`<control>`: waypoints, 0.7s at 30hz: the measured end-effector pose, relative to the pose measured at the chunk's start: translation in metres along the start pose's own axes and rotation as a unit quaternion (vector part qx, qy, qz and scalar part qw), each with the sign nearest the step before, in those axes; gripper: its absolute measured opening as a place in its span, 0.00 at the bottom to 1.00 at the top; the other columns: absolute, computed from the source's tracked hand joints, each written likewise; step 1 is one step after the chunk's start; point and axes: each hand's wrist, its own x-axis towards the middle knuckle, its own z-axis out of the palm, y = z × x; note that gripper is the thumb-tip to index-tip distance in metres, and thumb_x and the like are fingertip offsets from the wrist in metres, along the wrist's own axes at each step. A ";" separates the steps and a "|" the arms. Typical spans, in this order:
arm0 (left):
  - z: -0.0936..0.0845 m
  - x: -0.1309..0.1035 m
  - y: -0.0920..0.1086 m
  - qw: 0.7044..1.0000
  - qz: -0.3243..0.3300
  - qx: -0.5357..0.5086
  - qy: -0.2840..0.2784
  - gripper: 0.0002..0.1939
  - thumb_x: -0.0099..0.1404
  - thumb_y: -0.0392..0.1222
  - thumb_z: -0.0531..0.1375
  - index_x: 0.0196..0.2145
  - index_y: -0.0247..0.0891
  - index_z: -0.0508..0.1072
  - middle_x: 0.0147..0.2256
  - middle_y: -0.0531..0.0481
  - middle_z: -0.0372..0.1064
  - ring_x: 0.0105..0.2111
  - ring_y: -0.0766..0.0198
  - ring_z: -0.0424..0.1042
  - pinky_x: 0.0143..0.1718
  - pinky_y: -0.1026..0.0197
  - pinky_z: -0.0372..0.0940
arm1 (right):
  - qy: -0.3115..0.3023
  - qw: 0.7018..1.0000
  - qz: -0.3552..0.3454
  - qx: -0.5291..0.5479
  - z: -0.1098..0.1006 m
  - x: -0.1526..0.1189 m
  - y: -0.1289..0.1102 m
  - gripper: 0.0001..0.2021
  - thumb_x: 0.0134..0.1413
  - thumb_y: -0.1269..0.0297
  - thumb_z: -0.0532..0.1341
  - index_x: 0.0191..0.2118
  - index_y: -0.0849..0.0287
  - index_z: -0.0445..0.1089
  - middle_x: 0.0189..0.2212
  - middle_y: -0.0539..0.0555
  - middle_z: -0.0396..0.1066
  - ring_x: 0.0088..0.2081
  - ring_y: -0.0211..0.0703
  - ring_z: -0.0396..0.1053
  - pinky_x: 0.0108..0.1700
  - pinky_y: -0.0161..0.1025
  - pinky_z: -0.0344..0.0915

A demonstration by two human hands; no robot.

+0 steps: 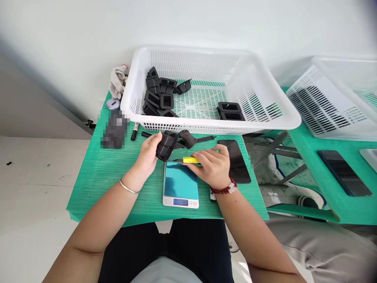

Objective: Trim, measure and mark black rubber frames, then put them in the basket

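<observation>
1. Left hand (pixel 149 155) grips a black, moulded, double-pocketed plastic part (pixel 167 145), held above the green mesh-covered table (pixel 97 181), nearer its far edge than its near one.
2. Right hand (pixel 213 165) is closed around a yellow-handled cutter (pixel 191 160); its blade points at the part's lower edge. Contact cannot be told.
3. Both work just beyond the silver digital scale (pixel 181 200), which sits toward the table's near edge. Display too small to read surely.
4. Progress, as judged: this part is mid-handling, blade work on it apparently unfinished.
5. White slotted plastic basket (pixel 275 84), at the table's far edge: a loose cluster of similar black parts (pixel 167 101) toward its left end, a neat pair of black parts (pixel 231 111) near its front edge, right of centre.
6. The two groups lie well apart, perhaps sorted; which is finished and which remains cannot be told.
</observation>
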 end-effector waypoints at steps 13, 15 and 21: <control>-0.001 -0.002 0.005 0.999 0.010 0.022 -0.035 0.12 0.53 0.49 0.65 0.31 0.37 0.76 0.28 0.53 0.71 0.28 0.68 0.69 0.28 0.66 0.62 | 0.013 0.997 0.081 0.007 0.001 -0.008 0.018 0.13 0.51 0.54 0.62 0.25 0.57 0.66 0.18 0.46 0.69 0.20 0.35 0.64 0.38 0.42 0.54; -0.002 -0.002 0.007 0.999 0.008 0.022 -0.036 0.12 0.52 0.49 0.65 0.31 0.37 0.76 0.28 0.53 0.72 0.27 0.67 0.69 0.27 0.66 0.62 | 0.012 0.995 0.096 -0.006 0.002 -0.009 0.018 0.12 0.51 0.54 0.62 0.25 0.57 0.67 0.18 0.46 0.69 0.21 0.36 0.64 0.38 0.42 0.54; -0.005 -0.004 0.015 0.998 0.005 0.017 -0.066 0.12 0.51 0.48 0.65 0.30 0.37 0.76 0.27 0.52 0.73 0.25 0.67 0.70 0.27 0.65 0.63 | 0.047 0.990 0.134 -0.022 0.000 -0.011 0.024 0.13 0.51 0.53 0.62 0.24 0.56 0.66 0.15 0.46 0.66 0.19 0.36 0.61 0.36 0.41 0.54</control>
